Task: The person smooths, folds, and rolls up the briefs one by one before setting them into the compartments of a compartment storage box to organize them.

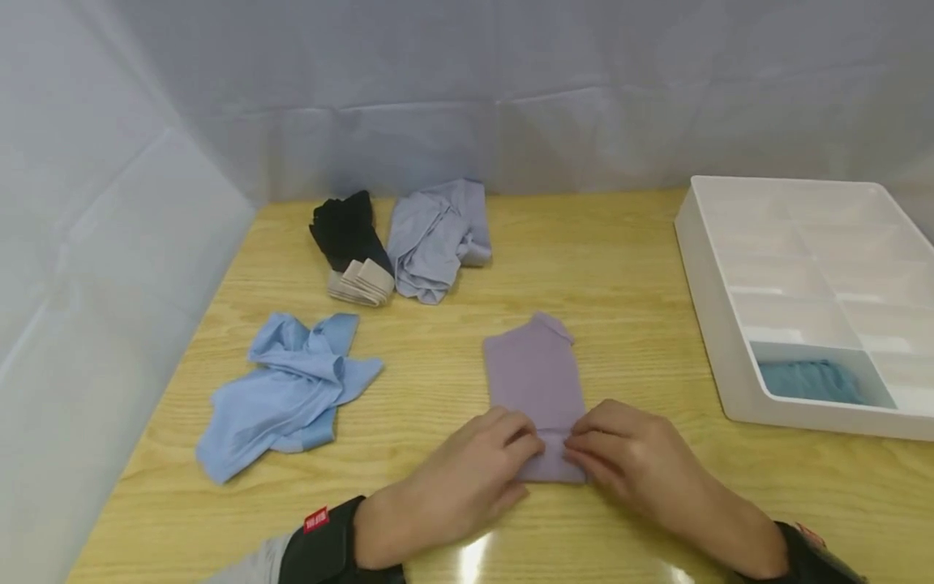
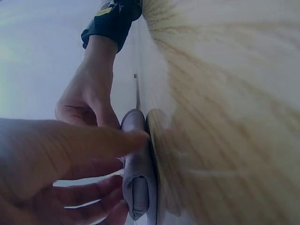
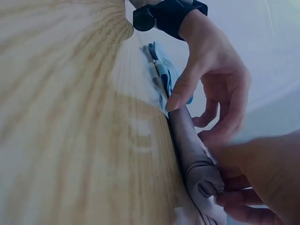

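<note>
The mauve cloth [image 1: 535,381] lies flat mid-counter [image 1: 627,268], its near end rolled up. Both the left hand [image 1: 456,478] and the right hand [image 1: 642,466] pinch that roll with curled fingers [image 3: 187,89]. It looks light, soft and limp, likely to unroll if let go, so it is best held at the roll's two ends.

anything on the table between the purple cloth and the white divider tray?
Nothing. In the head view, only bare wooden table separates the purple cloth from the white tray. Both hands, left and right, grip the cloth's rolled near end.
</note>
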Motion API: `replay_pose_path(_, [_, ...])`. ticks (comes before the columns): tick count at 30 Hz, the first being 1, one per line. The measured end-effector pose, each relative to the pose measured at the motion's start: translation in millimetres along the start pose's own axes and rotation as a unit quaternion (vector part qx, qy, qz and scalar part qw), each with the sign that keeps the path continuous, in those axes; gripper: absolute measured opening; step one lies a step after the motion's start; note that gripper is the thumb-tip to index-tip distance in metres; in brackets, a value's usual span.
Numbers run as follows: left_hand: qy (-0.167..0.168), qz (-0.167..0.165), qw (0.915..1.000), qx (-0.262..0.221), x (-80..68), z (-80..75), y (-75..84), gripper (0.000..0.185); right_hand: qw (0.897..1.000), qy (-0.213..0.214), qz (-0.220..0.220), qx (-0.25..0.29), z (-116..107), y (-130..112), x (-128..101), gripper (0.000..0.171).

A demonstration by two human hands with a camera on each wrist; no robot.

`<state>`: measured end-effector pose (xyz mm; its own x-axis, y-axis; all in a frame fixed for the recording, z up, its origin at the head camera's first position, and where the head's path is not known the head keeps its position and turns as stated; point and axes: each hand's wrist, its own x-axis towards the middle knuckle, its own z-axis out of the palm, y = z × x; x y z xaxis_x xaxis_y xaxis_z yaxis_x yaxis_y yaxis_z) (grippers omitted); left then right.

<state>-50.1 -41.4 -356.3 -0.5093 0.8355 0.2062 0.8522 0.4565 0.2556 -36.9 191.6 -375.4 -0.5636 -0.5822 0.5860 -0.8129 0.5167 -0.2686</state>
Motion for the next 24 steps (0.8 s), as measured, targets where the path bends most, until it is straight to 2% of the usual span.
replay_pose_path(5, [-0.008, -0.013, 0.9995, 0.027, -0.2, -1.7, 1.5, 0.035, 0.997, -0.021, -0.034, -0.059, -3.9, 1.2, 2.0, 0.038])
replay_pose_path(7, [-0.014, -0.021, 0.9995, 0.022, 0.7, -2.6, 1.7, 0.033, 0.997, -0.032, -0.030, -0.065, -4.6, 2.3, 1.6, 0.037])
replay_pose_path(10, [-0.014, -0.027, 0.9995, -0.004, 2.9, -3.1, 0.7, 0.026, 0.997, -0.032, -0.031, -0.059, -3.7, 4.7, 1.0, 0.033])
replay_pose_path(13, [-0.025, -0.030, 0.9989, -0.026, 4.7, -5.3, 1.3, 0.018, 0.997, -0.031, -0.033, -0.061, -2.4, 5.4, 0.1, 0.036])
replay_pose_path(19, [-0.043, -0.044, 0.9981, 0.003, 4.9, -6.9, 2.1, 0.021, 0.998, -0.038, -0.020, -0.055, -0.8, 2.7, -1.6, 0.041])
replay_pose_path(24, [-0.048, -0.048, 0.9976, -0.013, 5.2, -6.8, -1.9, 0.014, 1.000, -0.021, 0.004, -0.003, 0.1, 3.4, -1.8, 0.029])
